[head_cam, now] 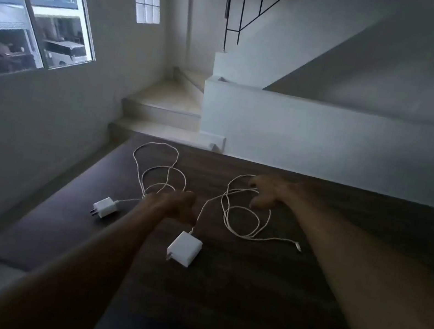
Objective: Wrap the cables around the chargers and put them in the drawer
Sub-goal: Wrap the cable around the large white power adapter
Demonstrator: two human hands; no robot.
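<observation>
Chargers are the concern here: the larger white square plastic charger (185, 249) lies nearest on the dark wood-grain tabletop (244, 299), prongs to the left, and the smaller white plug-in charger (105, 207) sits further left, near the edge. Neither is wrapped, and no drawer is in view. Just beyond the large charger, the left hand (174, 204) hovers over the spot where both leads pass close together; its fingers curl downward, but whether they pinch anything I cannot tell. Further right, the right hand (269, 192) spreads wide over the loose white cable of the large charger (240, 220), fingertips (253, 204) touching or nearly touching its loops, nothing yet closed in them. Farthest back, the thin white cable of the small charger (152, 164) sprawls in overlapping rings toward the far edge. My worry is that lifting either lead could snag crossed loops into a knot, or drag the small charger off the left edge.
</observation>
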